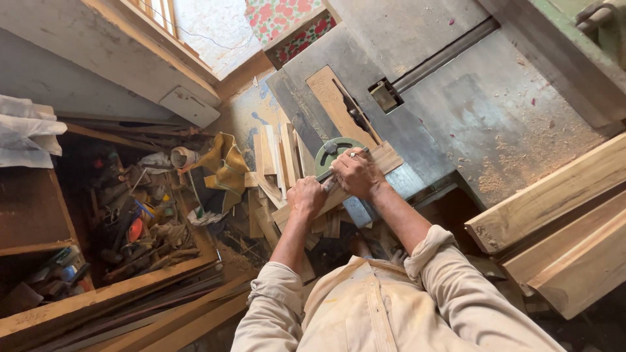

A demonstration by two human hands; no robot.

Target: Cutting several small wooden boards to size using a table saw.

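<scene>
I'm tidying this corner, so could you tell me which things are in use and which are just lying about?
In use: left hand and right hand gripping a metal tool over a wooden strip, beside the green handwheel.

Lying about: thick planks, yellow cloth, cluttered tool box, sawdust.

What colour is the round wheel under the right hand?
Green wheel, seen in the head view, by the right hand.

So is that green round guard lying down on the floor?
No, the green round metal guard sits at the edge of the grey steel saw table, by the right hand.
</scene>
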